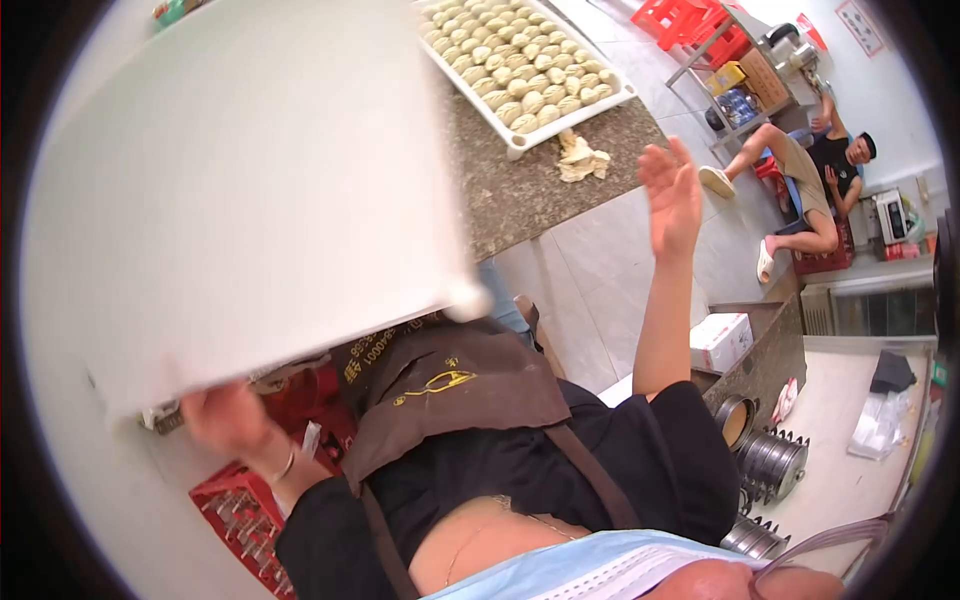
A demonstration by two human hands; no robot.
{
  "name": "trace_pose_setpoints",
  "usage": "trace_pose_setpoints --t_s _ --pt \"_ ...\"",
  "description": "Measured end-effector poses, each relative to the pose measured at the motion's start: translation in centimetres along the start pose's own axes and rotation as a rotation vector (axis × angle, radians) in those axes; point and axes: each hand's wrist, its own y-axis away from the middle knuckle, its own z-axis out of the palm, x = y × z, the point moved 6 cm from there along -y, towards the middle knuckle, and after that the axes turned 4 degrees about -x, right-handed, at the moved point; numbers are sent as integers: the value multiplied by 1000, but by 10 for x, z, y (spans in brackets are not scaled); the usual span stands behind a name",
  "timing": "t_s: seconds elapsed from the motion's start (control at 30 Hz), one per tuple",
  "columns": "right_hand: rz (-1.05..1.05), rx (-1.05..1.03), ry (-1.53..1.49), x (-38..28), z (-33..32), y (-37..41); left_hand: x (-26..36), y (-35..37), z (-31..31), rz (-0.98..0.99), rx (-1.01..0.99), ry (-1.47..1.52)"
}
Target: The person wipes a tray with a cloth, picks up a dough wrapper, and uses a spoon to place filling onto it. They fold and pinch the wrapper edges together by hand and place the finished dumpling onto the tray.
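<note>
A large white tray (260,190), blurred and tilted, fills the left of the view. At its lower edge my left hand (235,425) grips it, smeared by motion, with a bracelet at the wrist. My right hand (672,200) is raised on the right, fingers extended and holding nothing, past the corner of a speckled stone counter (520,205). On that counter stands another white tray (515,138) with rows of pale, twisted dough pieces (520,70). A crumpled cream cloth or scrap (582,158) lies beside this tray.
A seated person (815,180) is at the upper right, beside a metal shelf (735,80) and red stools (685,22). Red crates (240,525) stand at the lower left. To my right are a white box (722,342) and metal canisters (772,465).
</note>
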Motion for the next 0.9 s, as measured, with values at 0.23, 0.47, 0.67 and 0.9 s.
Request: trace_pose_setpoints --t_s 0.23,0.47,0.67,0.9 --pt "55 69 -265 -28 1 45 -285 -65 120 -574 -85 -62" --pt "140 547 -443 -5 -144 91 -368 -72 167 -935 -312 186" --pt "168 546 -324 23 -205 103 -374 -138 172 -1030 -429 -190" --pt "-55 380 -234 38 -168 0 -320 -219 194 -570 -401 -572"
